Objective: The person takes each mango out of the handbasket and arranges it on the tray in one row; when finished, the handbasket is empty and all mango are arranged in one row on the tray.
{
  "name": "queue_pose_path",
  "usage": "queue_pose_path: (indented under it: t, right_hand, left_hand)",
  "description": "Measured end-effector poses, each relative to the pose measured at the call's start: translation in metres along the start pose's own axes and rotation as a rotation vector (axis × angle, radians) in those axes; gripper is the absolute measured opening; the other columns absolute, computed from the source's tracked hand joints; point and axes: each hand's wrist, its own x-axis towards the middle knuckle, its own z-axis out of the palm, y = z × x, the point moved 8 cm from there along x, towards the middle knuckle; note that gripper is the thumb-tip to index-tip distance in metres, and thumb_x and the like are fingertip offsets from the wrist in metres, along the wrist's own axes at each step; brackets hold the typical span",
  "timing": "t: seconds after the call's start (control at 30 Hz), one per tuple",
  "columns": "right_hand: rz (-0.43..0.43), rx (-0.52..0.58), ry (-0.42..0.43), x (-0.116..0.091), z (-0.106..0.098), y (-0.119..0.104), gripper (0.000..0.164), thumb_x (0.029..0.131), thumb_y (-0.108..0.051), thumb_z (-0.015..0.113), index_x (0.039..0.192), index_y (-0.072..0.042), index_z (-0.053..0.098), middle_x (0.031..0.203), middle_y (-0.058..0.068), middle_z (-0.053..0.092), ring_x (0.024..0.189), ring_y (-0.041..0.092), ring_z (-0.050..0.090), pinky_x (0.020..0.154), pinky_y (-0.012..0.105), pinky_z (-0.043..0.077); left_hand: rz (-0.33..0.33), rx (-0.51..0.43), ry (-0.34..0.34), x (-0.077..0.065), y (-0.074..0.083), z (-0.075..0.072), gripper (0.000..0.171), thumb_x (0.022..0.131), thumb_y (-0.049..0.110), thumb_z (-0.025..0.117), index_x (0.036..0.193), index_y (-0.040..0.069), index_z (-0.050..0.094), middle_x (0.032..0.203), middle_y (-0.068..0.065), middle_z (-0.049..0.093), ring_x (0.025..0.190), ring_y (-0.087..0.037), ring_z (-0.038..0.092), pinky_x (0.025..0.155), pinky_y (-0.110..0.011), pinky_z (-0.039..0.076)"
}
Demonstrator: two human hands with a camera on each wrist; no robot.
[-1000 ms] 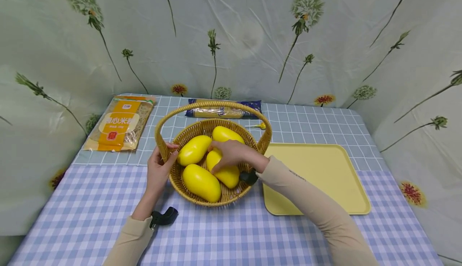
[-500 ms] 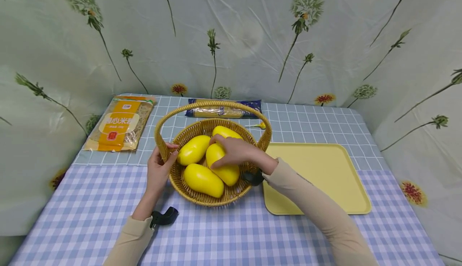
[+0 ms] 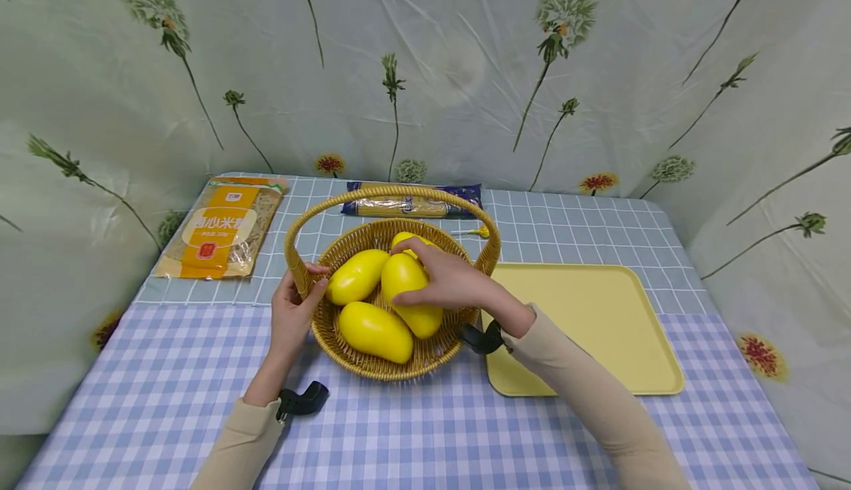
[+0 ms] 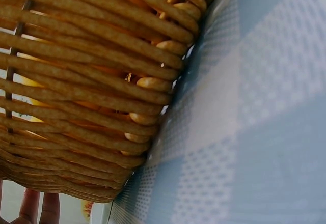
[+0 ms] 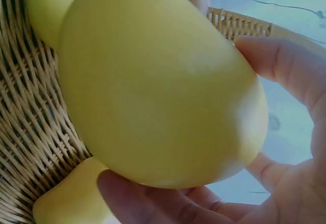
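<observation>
A round wicker basket (image 3: 359,366) with a tall arched handle stands mid-table, holding several yellow mangoes. My left hand (image 3: 290,320) grips its left rim at the foot of the handle. In the left wrist view the woven side of the basket fills much of the frame, with a few fingertips (image 4: 50,206) below it. Inside the basket, my right hand (image 3: 459,281) holds one mango (image 3: 403,277) between thumb and fingers. The right wrist view shows that mango (image 5: 158,91) large and tilted. Other mangoes lie left (image 3: 357,277), in front (image 3: 375,332) and partly hidden behind the right hand (image 3: 408,240).
A pale yellow tray (image 3: 585,327) lies to the right of the basket. Behind the basket is a long pack of pasta (image 3: 412,209), with a small yellow item (image 3: 480,232) near it. An orange food bag (image 3: 222,228) lies at the back left. Patterned cloth hangs behind.
My right hand has closed round the mango and shifted slightly right, tilting and raising its far end. The front mango has moved a little right and away. My left hand stays put.
</observation>
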Motion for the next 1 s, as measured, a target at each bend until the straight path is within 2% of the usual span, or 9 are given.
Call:
queue_pose_path:
  t: [0.2,0.43,0.6,0.7,0.83,1.0]
  right_hand:
    - [-0.058,0.074,0.090,-0.015,-0.007,-0.004,0.065,0.080,-0.043,0.073,0.133,-0.026,0.040,0.113,0.000,0.053,0.093,0.017,0.053,0.072,0.032,0.049]
    - [-0.101,0.139,0.184,-0.033,-0.008,-0.004,0.066,0.081,-0.045,0.072,0.135,-0.028,0.039,0.129,-0.003,0.045,0.101,0.017,0.051,0.082,0.037,0.048]
    - [-0.150,0.218,0.220,-0.046,-0.009,-0.006,0.066,0.081,-0.043,0.073,0.137,-0.034,0.038,0.130,-0.006,0.044,0.095,0.021,0.052,0.077,0.040,0.049]
    - [-0.180,0.279,0.242,-0.053,-0.009,-0.006,0.066,0.082,-0.038,0.074,0.137,-0.035,0.038,0.130,-0.006,0.044,0.093,0.020,0.053,0.074,0.040,0.049]
    - [-0.229,0.351,0.276,-0.062,-0.010,-0.005,0.066,0.082,-0.030,0.076,0.137,-0.032,0.039,0.128,-0.005,0.045,0.091,0.018,0.056,0.073,0.040,0.050]
    - [-0.299,0.383,0.316,-0.073,-0.011,-0.004,0.068,0.081,-0.017,0.077,0.138,-0.025,0.040,0.129,-0.004,0.048,0.091,0.017,0.058,0.073,0.038,0.052]
  left_hand:
    - [0.026,-0.026,-0.006,0.000,0.001,0.001,0.019,0.088,-0.017,0.053,0.106,-0.019,0.048,0.099,-0.002,0.064,0.100,-0.015,0.057,0.085,-0.023,0.045]
    - [0.017,-0.024,-0.011,0.000,-0.001,0.002,0.020,0.088,-0.016,0.054,0.107,-0.019,0.048,0.101,-0.011,0.063,0.101,-0.016,0.057,0.087,-0.023,0.044]
    - [0.003,-0.012,-0.001,-0.001,0.000,0.001,0.020,0.088,-0.015,0.054,0.107,-0.018,0.048,0.101,-0.006,0.064,0.101,-0.015,0.056,0.087,-0.023,0.044]
    - [-0.007,-0.009,0.004,-0.001,-0.001,0.000,0.020,0.089,-0.015,0.054,0.107,-0.017,0.049,0.101,-0.005,0.064,0.101,-0.015,0.056,0.087,-0.024,0.044]
    - [-0.010,-0.015,0.003,0.000,-0.001,0.000,0.020,0.089,-0.015,0.054,0.108,-0.018,0.048,0.102,-0.009,0.063,0.102,-0.016,0.056,0.088,-0.024,0.044]
    - [-0.005,-0.022,-0.001,0.000,-0.001,0.001,0.020,0.089,-0.015,0.054,0.108,-0.018,0.048,0.102,-0.011,0.063,0.101,-0.016,0.056,0.088,-0.024,0.044]
